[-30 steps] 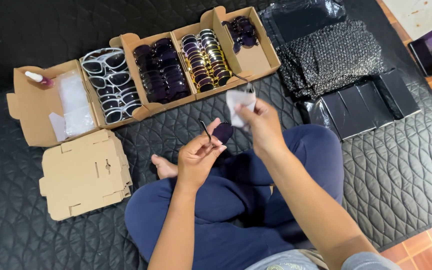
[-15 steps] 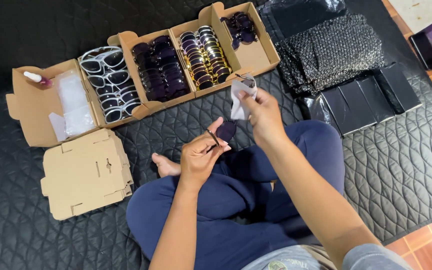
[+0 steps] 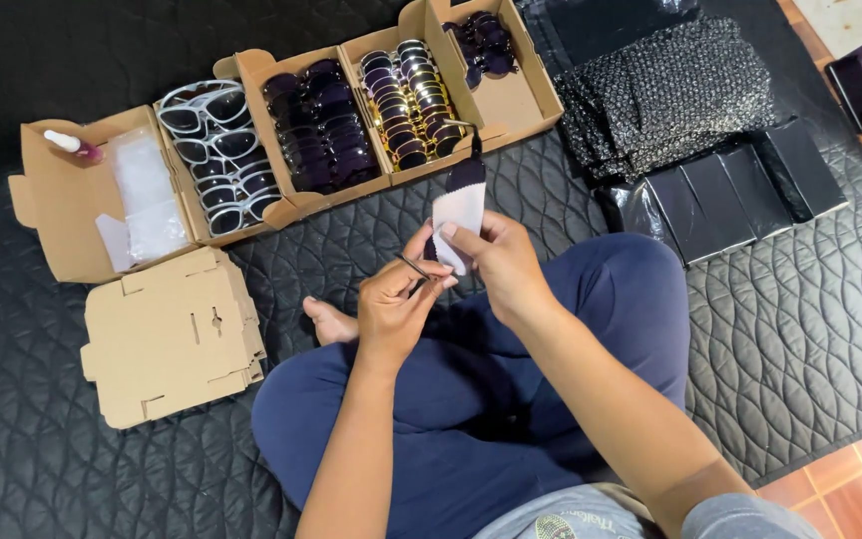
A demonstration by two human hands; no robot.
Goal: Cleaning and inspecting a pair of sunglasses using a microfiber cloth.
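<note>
Head view: person sitting cross-legged on a black quilted mat (image 3: 102,479), looking down at both hands over the lap. Left hand (image 3: 396,304) is pinching a thin dark-framed pair of sunglasses (image 3: 417,268) by the temple arm, fingers clenched around it. Right hand (image 3: 496,260) is grasping a small white cleaning cloth (image 3: 459,215), thumb and fingers pressing it against the sunglasses; most of the lens is hiding behind the cloth, so its colour is hard to tell. Both hands are touching each other, just above the navy-blue trousers (image 3: 511,399). A bare foot (image 3: 329,321) is showing just left of the left hand.

Beyond the hands, a row of open brown cardboard boxes is lying on the mat: one box with a small white-and-pink bottle (image 3: 70,146) and clear plastic bags (image 3: 147,195), one box of white-framed sunglasses (image 3: 214,150), one box of dark purple sunglasses (image 3: 319,125), one box of gold-framed sunglasses (image 3: 411,100), and one box with a few dark sunglasses (image 3: 479,45) at its far end. A flat folded cardboard box blank (image 3: 167,334) is lying near the left knee. To the right, a stack of black speckled pouches (image 3: 665,95) is sitting beside black flat cases (image 3: 740,190). Orange floor tiles (image 3: 850,479) are showing at the lower right.
</note>
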